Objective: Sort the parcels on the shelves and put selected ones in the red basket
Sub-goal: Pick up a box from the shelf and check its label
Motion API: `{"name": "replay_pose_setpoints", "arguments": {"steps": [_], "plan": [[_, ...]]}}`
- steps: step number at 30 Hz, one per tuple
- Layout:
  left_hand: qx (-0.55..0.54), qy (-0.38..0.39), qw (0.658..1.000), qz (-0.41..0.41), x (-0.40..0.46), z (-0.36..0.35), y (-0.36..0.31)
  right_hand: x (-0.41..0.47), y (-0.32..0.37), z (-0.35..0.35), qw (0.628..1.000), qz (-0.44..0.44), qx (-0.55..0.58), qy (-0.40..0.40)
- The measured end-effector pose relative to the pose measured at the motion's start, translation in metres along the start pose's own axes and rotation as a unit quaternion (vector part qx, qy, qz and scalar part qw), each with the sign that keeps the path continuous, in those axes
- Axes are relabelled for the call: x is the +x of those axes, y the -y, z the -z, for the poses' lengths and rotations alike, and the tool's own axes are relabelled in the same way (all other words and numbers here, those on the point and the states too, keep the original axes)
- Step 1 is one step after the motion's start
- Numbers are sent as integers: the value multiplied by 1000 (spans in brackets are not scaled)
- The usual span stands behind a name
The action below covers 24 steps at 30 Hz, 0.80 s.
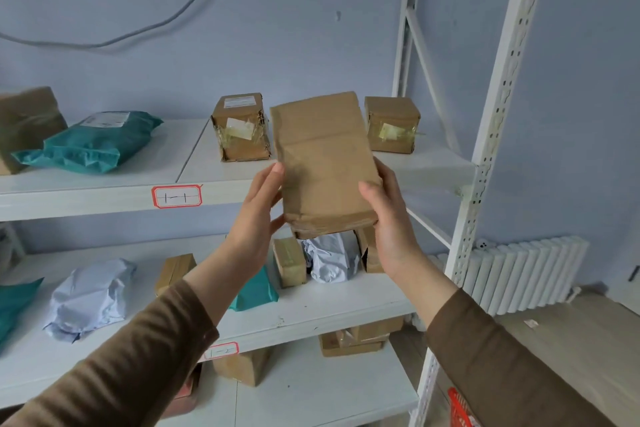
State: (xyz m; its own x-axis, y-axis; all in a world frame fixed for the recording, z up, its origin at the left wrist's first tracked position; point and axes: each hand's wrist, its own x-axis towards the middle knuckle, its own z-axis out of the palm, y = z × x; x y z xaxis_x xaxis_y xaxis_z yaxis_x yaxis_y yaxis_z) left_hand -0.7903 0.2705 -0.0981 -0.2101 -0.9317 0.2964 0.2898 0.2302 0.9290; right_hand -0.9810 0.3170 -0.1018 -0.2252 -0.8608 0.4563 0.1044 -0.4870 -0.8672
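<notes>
I hold a flat brown cardboard parcel (323,163) upright in front of the white shelves. My left hand (256,218) grips its left edge with the thumb on the front. My right hand (388,218) grips its right edge and lower corner. The parcel's plain taped face is turned toward me. A corner of the red basket (459,409) shows on the floor at the bottom right, beside the shelf post.
The top shelf (104,198), labelled 1-1, carries two small taped boxes (242,128), a teal bag (93,142) and a brown box at the far left. Lower shelves hold grey bags, teal bags and brown boxes. A white radiator (519,274) stands at right.
</notes>
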Motion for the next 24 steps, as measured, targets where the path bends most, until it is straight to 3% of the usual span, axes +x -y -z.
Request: {"name": "replay_pose_setpoints", "arguments": {"steps": [3,6,8,11,13,17,24], "plan": [[-69,-14,996,53,6,11,18,-18,9,-16,976,115,-184,-2],[-104,7,991,78,8,17,31,-30,7,-25,881,258,-396,-25],[-117,23,990,81,7,19,35,-33,4,-28,842,289,-455,-21],[-93,36,994,44,6,21,38,-33,-2,-25,823,306,-478,-2],[-71,15,997,-1,4,22,38,-30,-10,-19,834,302,-462,15],[13,1,996,-85,-3,29,31,-20,-27,4,903,245,-347,57],[162,89,963,-195,-24,27,27,-7,-24,41,930,129,-333,81]]}}
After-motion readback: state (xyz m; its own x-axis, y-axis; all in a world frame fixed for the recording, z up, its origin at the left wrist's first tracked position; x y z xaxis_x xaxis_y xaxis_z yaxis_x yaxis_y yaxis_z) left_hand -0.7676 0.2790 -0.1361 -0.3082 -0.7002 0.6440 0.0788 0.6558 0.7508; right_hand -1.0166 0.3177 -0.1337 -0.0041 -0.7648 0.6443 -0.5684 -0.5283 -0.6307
